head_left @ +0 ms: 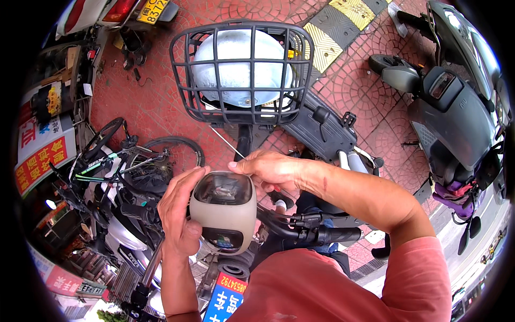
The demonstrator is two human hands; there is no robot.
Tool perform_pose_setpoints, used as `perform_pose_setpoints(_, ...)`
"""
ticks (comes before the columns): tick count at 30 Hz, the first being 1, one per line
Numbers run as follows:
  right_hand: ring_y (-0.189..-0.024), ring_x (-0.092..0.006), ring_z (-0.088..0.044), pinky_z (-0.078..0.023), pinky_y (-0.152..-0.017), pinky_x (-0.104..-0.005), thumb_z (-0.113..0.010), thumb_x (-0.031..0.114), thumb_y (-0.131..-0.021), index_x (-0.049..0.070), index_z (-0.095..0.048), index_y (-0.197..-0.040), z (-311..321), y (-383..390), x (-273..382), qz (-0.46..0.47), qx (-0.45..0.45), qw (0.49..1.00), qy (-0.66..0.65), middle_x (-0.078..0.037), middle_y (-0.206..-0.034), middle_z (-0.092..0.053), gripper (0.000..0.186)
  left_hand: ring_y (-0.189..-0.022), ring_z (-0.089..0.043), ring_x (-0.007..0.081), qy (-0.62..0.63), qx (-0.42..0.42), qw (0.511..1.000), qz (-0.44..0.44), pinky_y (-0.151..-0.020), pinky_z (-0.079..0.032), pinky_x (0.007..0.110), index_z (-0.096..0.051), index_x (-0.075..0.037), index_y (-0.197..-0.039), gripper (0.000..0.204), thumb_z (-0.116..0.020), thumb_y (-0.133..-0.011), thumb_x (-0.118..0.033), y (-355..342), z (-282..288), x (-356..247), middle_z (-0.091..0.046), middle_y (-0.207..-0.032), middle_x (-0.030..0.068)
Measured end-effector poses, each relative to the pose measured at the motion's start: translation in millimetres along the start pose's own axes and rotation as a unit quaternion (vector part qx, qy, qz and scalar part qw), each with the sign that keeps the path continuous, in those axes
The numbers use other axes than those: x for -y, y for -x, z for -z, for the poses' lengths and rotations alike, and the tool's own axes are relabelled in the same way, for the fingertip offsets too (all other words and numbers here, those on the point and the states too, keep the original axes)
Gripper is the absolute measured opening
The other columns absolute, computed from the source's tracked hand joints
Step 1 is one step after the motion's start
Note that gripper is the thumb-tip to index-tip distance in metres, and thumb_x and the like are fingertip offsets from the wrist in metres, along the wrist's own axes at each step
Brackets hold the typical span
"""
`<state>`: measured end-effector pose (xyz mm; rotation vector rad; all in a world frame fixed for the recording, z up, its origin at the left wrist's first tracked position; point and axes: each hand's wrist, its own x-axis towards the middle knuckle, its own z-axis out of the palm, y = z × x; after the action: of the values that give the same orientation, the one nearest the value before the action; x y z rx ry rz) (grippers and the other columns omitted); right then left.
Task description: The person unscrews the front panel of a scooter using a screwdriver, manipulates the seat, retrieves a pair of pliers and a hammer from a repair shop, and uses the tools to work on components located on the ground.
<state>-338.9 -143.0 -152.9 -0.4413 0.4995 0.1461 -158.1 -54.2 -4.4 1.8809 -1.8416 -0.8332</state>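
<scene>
A beige rounded housing (221, 212) with a dark clear window on top and a dark oval panel on its near side sits between my hands, in front of the handlebar (316, 234). My left hand (181, 212) cups its left side, fingertips over the far edge and thumb at the near side. My right hand (271, 169) is closed at the housing's far right corner, pinching a thin pale rod (224, 140) that points away to the upper left. A small red part shows below the right fingers; the rest of it is hidden.
Beyond stands a black wire basket (241, 72) with a pale rounded helmet (238, 65) inside. Bicycles (145, 166) crowd the left, and a grey scooter (456, 102) is parked at the right. A yellow and black speed bump (343, 27) crosses the red paving behind.
</scene>
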Motion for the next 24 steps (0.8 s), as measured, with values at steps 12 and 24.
perform_pose_setpoints(12, -0.059, -0.0069, -0.047, -0.036, -0.048, -0.0273, -0.057, 0.043, -0.106, 0.006, -0.072, -0.091, -7, -4, -11, 0.006, -0.042, 0.999, 0.001, 0.003, -0.069, -0.057, 0.042, -0.100, -0.068, 0.0372, -0.032, 0.031, 0.999, 0.005, -0.087, -0.052, 0.043, -0.065, 0.008, -0.117, 0.079, -0.044, -0.096, -0.064, -6, 2, 5, -0.071, -0.113, 0.0240)
perform_pose_setpoints(24, -0.071, -0.0101, -0.059, -0.050, -0.068, -0.0347, -0.048, 0.039, -0.111, 0.003, -0.069, -0.091, -20, 9, -18, 0.180, -0.168, 0.949, 0.199, -0.003, -0.075, -0.065, 0.046, -0.100, -0.067, 0.0386, -0.029, 0.012, 0.998, -0.052, -0.090, -0.051, 0.043, -0.067, 0.010, -0.118, 0.065, -0.053, -0.093, -0.049, -1, 4, 1, -0.070, -0.116, 0.0265)
